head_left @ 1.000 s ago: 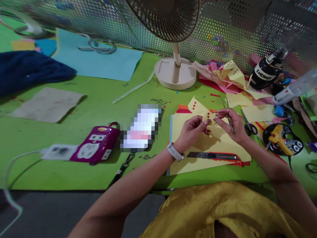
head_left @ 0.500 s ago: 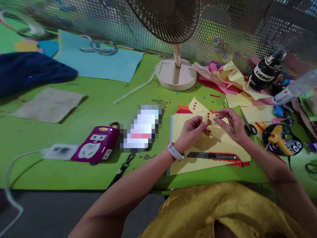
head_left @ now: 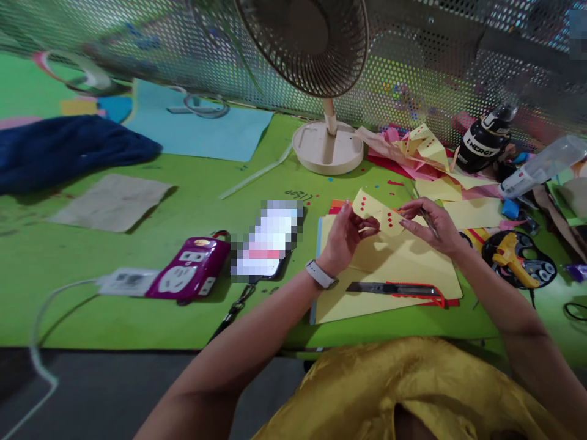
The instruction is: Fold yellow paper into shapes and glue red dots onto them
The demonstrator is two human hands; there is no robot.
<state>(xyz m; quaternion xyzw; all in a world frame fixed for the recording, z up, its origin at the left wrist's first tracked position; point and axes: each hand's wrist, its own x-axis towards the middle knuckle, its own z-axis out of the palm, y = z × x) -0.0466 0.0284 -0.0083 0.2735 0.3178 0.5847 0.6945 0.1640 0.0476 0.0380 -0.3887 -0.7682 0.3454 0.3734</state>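
A pale yellow paper strip (head_left: 376, 206) with small red diamonds in rows is held up between both hands. Its left end is pinched by my left hand (head_left: 345, 237), which wears a light watch on the wrist. At the right end, the thumb and fingers of my right hand (head_left: 431, 227) close on the paper. A slim metal tool (head_left: 427, 219), its kind unclear, also lies across my right hand. Beneath the hands is a stack of yellow paper sheets (head_left: 389, 266), with a red-edged utility knife (head_left: 397, 289) lying on it.
A phone (head_left: 268, 238) and a purple power strip (head_left: 195, 269) lie to the left. Behind stands a fan (head_left: 328, 160). Crumpled paper (head_left: 413, 153), a black bottle (head_left: 483, 142), a clear bottle (head_left: 543, 165) and a yellow glue gun (head_left: 516, 260) are at right.
My left hand has shifted from the middle of the paper strip to its left end, and the strip is now spread flatter. My right hand stays at the right end.
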